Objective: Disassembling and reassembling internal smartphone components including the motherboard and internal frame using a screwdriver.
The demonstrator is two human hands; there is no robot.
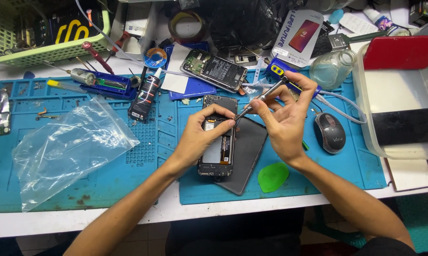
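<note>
We see the right hand (282,121) closed around a thin metal screwdriver (262,97), the fingers pinching its shaft while the tip points down to the upper right edge of an opened phone (218,142). The left hand (199,137) grips this phone from the left side, with the fingers curled over its top part. The phone lies with the inside facing up, in the middle of the scene, and it partly rests on a dark back cover (246,154) just to its right.

Under these things is a blue work mat (318,170), and a second blue mat (105,180) lies to the left, both on a white bench (185,213). A green pick (272,177) lies near the right wrist. To the right of the hand sits a grey mouse (329,132), and further right a clear plastic tray (403,118). On the left mat there is a clear plastic bag (67,147), and beyond it a black glue tube (145,97). On the far side we see another opened phone (215,68), a glass bottle (332,68), a roll of tape (188,26) and a green basket (43,35). The far part of the bench is very crowded with tools and boxes. Below the near edge of the bench a tiled floor (157,232) is visible.
</note>
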